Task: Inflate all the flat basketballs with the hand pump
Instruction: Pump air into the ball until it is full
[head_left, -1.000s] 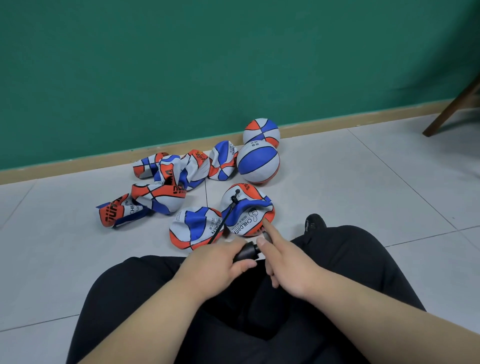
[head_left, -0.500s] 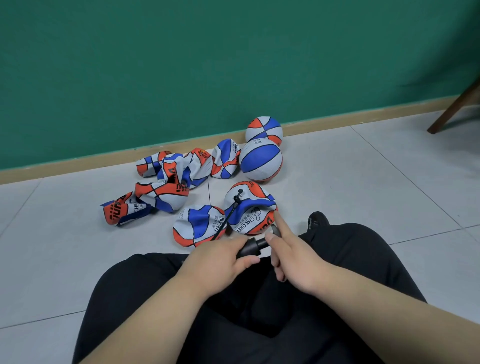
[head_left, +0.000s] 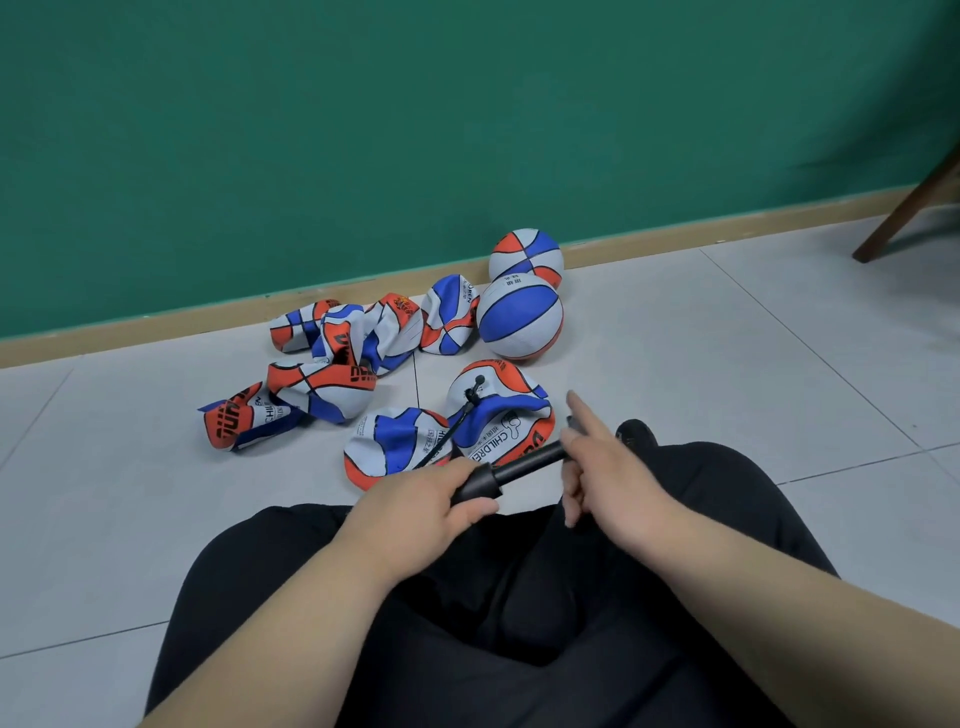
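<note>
My left hand (head_left: 415, 506) grips the barrel of a black hand pump (head_left: 480, 480) above my lap. My right hand (head_left: 605, 467) holds the pump's handle end, index finger stretched forward, with the plunger rod (head_left: 530, 464) drawn out between the hands. A thin black hose (head_left: 457, 426) runs from the pump to the valve of a half-collapsed red, white and blue basketball (head_left: 501, 421) on the floor just ahead. Another flat ball (head_left: 397, 447) lies to its left. Several more flat balls (head_left: 332, 364) are heaped further left. Two round inflated balls (head_left: 519, 317) (head_left: 527, 254) sit near the wall.
I sit on a grey tiled floor (head_left: 727, 364) with black trousers (head_left: 519, 623) filling the foreground and a black shoe tip (head_left: 636, 431) beside the connected ball. A green wall (head_left: 467, 130) with a tan skirting board runs behind. A brown chair leg (head_left: 904, 218) slants at the far right.
My right hand has pulled the handle away to the right, exposing much more of the plunger rod. The left hand stays on the barrel.
</note>
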